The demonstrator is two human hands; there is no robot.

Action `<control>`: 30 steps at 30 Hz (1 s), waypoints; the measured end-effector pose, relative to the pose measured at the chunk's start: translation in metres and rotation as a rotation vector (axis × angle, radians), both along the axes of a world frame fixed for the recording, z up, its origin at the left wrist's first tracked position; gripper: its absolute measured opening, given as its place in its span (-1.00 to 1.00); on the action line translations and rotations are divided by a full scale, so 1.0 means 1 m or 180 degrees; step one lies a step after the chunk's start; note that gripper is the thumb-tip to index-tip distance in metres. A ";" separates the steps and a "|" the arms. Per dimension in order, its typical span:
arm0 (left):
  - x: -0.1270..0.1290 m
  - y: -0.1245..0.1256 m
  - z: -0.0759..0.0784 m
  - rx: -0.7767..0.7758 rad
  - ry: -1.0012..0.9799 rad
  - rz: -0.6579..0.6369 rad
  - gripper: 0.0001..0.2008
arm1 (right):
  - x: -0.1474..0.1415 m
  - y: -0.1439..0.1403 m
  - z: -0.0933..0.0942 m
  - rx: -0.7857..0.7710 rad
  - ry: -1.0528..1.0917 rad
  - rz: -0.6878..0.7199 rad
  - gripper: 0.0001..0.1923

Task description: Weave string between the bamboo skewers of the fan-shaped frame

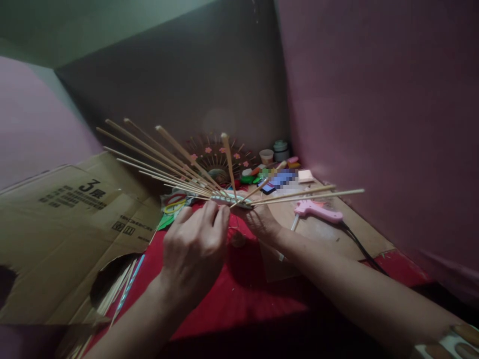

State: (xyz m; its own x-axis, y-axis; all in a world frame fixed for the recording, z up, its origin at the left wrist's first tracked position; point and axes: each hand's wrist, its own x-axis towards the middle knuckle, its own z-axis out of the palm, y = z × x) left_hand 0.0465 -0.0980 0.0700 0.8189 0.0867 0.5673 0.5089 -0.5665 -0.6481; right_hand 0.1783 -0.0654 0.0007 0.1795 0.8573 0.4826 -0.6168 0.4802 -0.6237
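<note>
A round pale disc has several bamboo sticks fanning out from it, mostly up and to the left, with a few to the right. My right hand holds the disc from below and the right, its fingertips hidden behind it. My left hand is closed at the disc's near left edge, back of the hand towards me. Between its fingertips seems to be the lower end of a bamboo stick that slants up to the right; the grip itself is partly hidden.
A pink glue gun with a black cord lies on a board at right. Behind are a phone, a cup, a jar and a flower-trimmed stick fan. Scissors and a large cardboard box are left.
</note>
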 end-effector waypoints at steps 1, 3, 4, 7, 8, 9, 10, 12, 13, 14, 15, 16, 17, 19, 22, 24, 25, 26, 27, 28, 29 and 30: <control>-0.001 0.001 0.000 0.0016 -0.0030 -0.0025 -0.78 | 0.000 0.000 0.001 -0.0036 0.0063 0.0092 -0.63; -0.002 0.002 -0.001 0.0026 -0.0089 -0.0094 -0.79 | 0.001 0.000 0.004 -0.0079 0.0158 0.0234 -0.62; -0.003 0.003 -0.001 0.0018 -0.0106 -0.0121 -0.79 | 0.001 0.000 0.005 -0.0095 0.0186 0.0282 -0.61; -0.003 0.003 -0.001 0.0006 -0.0087 -0.0145 -0.81 | 0.001 0.000 0.007 -0.0116 0.0215 0.0293 -0.61; -0.003 0.003 -0.001 0.0007 -0.0069 -0.0143 -0.81 | 0.001 -0.001 0.007 -0.0112 0.0207 0.0260 -0.62; -0.002 0.003 -0.001 0.0008 -0.0045 -0.0135 -0.80 | 0.001 -0.002 0.007 -0.0099 0.0194 0.0231 -0.62; -0.002 0.002 -0.001 0.0010 -0.0011 -0.0122 -0.80 | 0.001 -0.003 0.007 -0.0089 0.0182 0.0209 -0.63; 0.000 0.000 0.001 0.0031 0.0054 -0.0087 -0.78 | 0.001 -0.005 0.007 -0.0087 0.0151 0.0167 -0.64; 0.000 -0.001 0.002 0.0043 0.0087 -0.0055 -0.77 | 0.001 -0.005 0.006 -0.0078 0.0123 0.0143 -0.66; 0.001 -0.002 0.003 0.0063 0.0106 -0.0029 -0.77 | 0.001 -0.004 0.006 -0.0060 0.0073 0.0094 -0.67; 0.002 -0.002 0.004 0.0083 0.0120 -0.0021 -0.77 | 0.001 -0.004 0.004 -0.0040 0.0012 0.0013 -0.68; 0.003 -0.003 0.005 0.0095 0.0134 -0.0027 -0.77 | 0.001 -0.003 0.003 -0.0022 -0.0049 -0.0065 -0.69; 0.004 -0.004 0.006 0.0099 0.0154 -0.0037 -0.77 | 0.001 -0.003 0.001 0.0007 -0.0115 -0.0152 -0.71; 0.005 -0.004 0.009 0.0058 0.0184 -0.0077 -0.78 | 0.001 -0.003 -0.002 0.0083 -0.0197 -0.0374 -0.76; 0.006 -0.005 0.014 -0.0179 0.0205 -0.0047 -0.80 | 0.001 -0.008 -0.005 0.0212 -0.0411 -0.0756 -0.79; 0.007 -0.007 0.016 -0.0382 0.0227 0.0044 -0.82 | 0.001 -0.012 -0.004 0.0298 -0.0625 -0.1015 -0.78; 0.007 -0.009 0.016 -0.0442 0.0234 0.0089 -0.83 | 0.002 -0.013 -0.004 0.0337 -0.0746 -0.1125 -0.78; 0.008 -0.011 0.015 -0.0461 0.0243 0.0126 -0.84 | 0.002 -0.014 -0.005 0.0369 -0.0842 -0.1230 -0.80; 0.010 -0.012 0.014 -0.0435 0.0245 0.0130 -0.84 | 0.003 -0.014 -0.005 0.0375 -0.0910 -0.1308 -0.82; 0.012 -0.014 0.012 -0.0351 0.0229 0.0122 -0.83 | 0.004 -0.013 -0.006 0.0353 -0.0942 -0.1343 -0.84; 0.014 -0.015 0.010 -0.0222 0.0204 0.0117 -0.83 | 0.005 -0.011 -0.007 0.0323 -0.0925 -0.1318 -0.84; 0.016 -0.016 0.008 -0.0074 0.0167 0.0124 -0.82 | 0.006 -0.009 -0.007 0.0284 -0.0846 -0.1216 -0.83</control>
